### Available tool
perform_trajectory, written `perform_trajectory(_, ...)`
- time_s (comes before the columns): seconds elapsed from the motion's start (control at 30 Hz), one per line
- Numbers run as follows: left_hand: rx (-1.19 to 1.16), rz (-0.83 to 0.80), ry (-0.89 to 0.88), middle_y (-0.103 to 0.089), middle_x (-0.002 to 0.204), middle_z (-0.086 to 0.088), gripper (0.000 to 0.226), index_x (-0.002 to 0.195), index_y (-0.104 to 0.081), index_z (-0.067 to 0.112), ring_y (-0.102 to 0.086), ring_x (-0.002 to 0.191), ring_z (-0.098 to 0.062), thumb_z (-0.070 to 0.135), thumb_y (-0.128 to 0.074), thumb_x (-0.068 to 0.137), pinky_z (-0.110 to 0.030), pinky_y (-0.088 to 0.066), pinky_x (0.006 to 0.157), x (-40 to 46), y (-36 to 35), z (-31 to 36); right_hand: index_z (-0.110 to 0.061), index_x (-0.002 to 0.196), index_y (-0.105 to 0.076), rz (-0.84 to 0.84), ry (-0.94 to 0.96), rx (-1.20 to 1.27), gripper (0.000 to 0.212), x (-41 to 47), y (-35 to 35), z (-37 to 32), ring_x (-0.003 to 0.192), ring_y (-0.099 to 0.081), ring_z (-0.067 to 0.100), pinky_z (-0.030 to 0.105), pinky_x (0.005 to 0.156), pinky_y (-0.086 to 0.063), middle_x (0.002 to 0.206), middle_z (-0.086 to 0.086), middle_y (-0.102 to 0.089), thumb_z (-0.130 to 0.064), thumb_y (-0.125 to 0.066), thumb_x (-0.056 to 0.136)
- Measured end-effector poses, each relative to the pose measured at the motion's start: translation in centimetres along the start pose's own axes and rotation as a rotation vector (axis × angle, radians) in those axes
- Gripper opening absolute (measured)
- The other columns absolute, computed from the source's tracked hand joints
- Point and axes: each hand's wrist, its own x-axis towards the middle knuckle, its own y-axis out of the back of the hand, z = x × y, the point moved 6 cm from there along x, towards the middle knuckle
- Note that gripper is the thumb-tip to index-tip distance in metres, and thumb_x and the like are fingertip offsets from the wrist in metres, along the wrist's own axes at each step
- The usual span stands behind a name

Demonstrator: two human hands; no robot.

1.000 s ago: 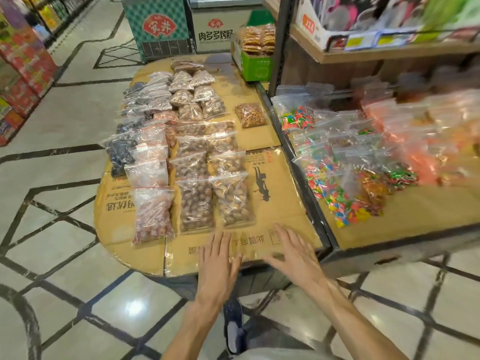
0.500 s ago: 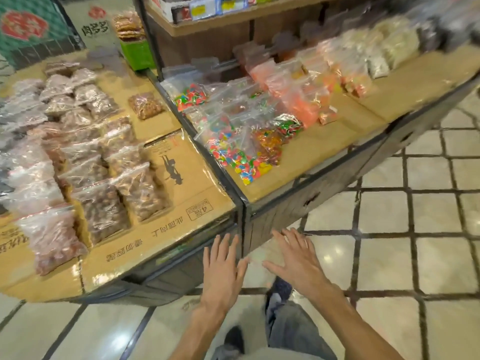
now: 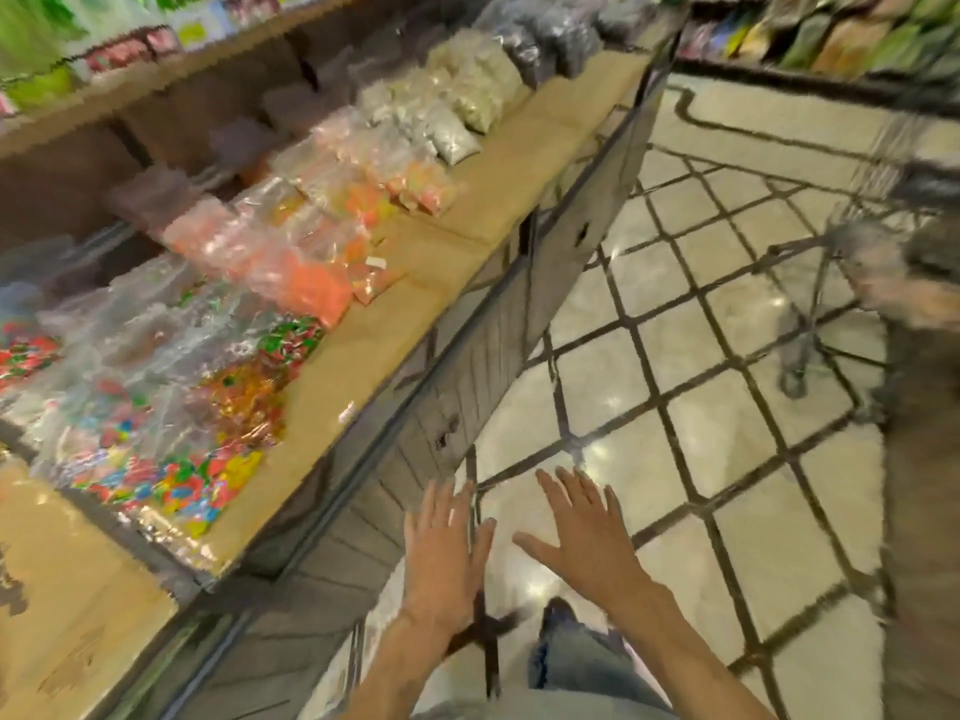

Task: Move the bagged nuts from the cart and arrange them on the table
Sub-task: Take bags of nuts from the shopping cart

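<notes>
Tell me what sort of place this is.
Most likely a shop's snack aisle: clear bags of bright sweets laid out on a long display table, stocked shelves behind, and a wire cart on the tiled floor.

I can read nothing here; the whole view is smeared by motion. The price tags (image 3: 130, 52) along the front edge of the shelf at the top left are only pale and reddish blurs. The snack packets (image 3: 852, 33) on the rack at the top right corner show colours but no letters. A dark printed mark (image 3: 8, 589) at the left edge of the cardboard sheet is too blurred to make out.
</notes>
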Motion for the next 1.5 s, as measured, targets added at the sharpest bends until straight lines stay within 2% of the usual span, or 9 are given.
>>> perform_trajectory(0.1,0.000,-0.003,-0.103,-0.031,0.171,0.000,0.084,0.163,-0.030,0.030,-0.017,0.161,-0.026,0.071,0.005,0.099,-0.053,-0.018,0.129,4.8,-1.2,6.0,-0.032,0.170,-0.002,0.016,-0.085,0.021,0.096,1.6,3.3,6.4,0.166,0.003,0.022,0.052,0.131,0.004,0.179,-0.001,-0.001,-0.084,-0.031,0.095)
perform_trajectory(0.33,-0.001,-0.054,-0.287,-0.031,0.170,0.000,0.088,0.161,-0.036,0.029,-0.020,0.160,-0.024,0.073,0.005,0.098,-0.052,-0.017,0.129,15.1,-3.2,17.9,-0.033,0.170,-0.006,0.111,-0.287,0.025,0.126,5.1,9.9,19.0,0.166,-0.001,0.022,0.052,0.132,-0.003,0.179,-0.002,-0.009,-0.096,0.015,0.063)
perform_trajectory(0.5,0.030,-0.121,-0.356,-0.015,0.175,0.004,0.110,0.165,-0.020,0.033,-0.004,0.163,-0.019,0.080,0.028,0.079,-0.044,0.002,0.129,24.4,-4.4,24.5,-0.032,0.170,-0.006,0.113,-0.403,0.060,0.094,10.5,13.6,25.8,0.166,-0.001,0.022,0.052,0.133,-0.003,0.179,-0.001,-0.008,-0.084,-0.030,0.095)
perform_trajectory(0.6,0.060,-0.163,-0.409,-0.020,0.174,0.003,0.108,0.165,-0.024,0.033,-0.011,0.162,-0.021,0.079,0.027,0.081,-0.044,0.001,0.128,31.6,-4.9,28.8,-0.032,0.170,-0.006,0.127,-0.450,0.076,0.095,14.9,16.4,29.4,0.166,-0.001,0.023,0.052,0.132,-0.004,0.179,0.000,-0.009,-0.085,-0.031,0.095)
perform_trajectory(0.8,0.099,-0.171,-0.644,-0.064,0.146,-0.005,0.073,0.143,-0.064,0.022,-0.060,0.137,-0.032,0.061,-0.013,0.109,-0.061,-0.049,0.109,45.1,-4.1,37.9,-0.036,0.169,-0.012,0.225,-0.563,0.115,0.114,23.5,23.4,36.6,0.165,-0.009,0.026,0.053,0.131,-0.011,0.178,0.001,-0.016,-0.097,0.003,0.074)
perform_trajectory(1.03,0.211,-0.321,-0.715,-0.005,0.176,0.005,0.072,0.166,-0.009,0.036,0.003,0.163,-0.017,0.064,-0.001,0.101,-0.045,0.005,0.130,56.9,-3.8,49.5,-0.034,0.170,-0.010,0.217,-0.718,0.152,0.095,31.0,31.0,44.7,0.166,-0.003,0.024,0.050,0.132,-0.005,0.179,-0.001,-0.010,-0.085,-0.025,0.092)
perform_trajectory(1.2,0.223,-0.323,-0.782,-0.012,0.175,0.007,0.065,0.166,-0.016,0.035,0.000,0.163,-0.017,0.062,-0.015,0.107,-0.049,-0.003,0.132,64.1,-5.0,57.7,-0.035,0.169,-0.018,0.308,-0.745,0.236,0.133,35.8,34.8,53.0,0.165,-0.009,0.025,0.052,0.133,-0.010,0.177,-0.001,-0.020,-0.102,0.017,0.059)
perform_trajectory(1.3,0.238,-0.379,-0.792,-0.005,0.176,0.008,0.064,0.167,-0.013,0.035,0.005,0.163,-0.017,0.060,-0.017,0.108,-0.048,-0.003,0.132,68.5,-6.1,63.8,-0.036,0.169,-0.013,0.292,-0.766,0.278,0.111,39.0,37.7,59.1,0.166,-0.006,0.023,0.050,0.132,-0.009,0.177,-0.003,-0.017,-0.097,-0.013,0.076)
perform_trajectory(1.5,0.272,-0.382,-0.803,0.001,0.176,0.009,0.108,0.167,-0.008,0.036,0.010,0.162,-0.014,0.080,0.029,0.075,-0.044,0.005,0.131,76.2,-8.4,77.0,-0.035,0.169,-0.014,0.281,-0.805,0.338,0.092,43.2,43.2,72.6,0.165,-0.010,0.025,0.051,0.132,-0.015,0.177,-0.001,-0.019,-0.083,-0.029,0.092)
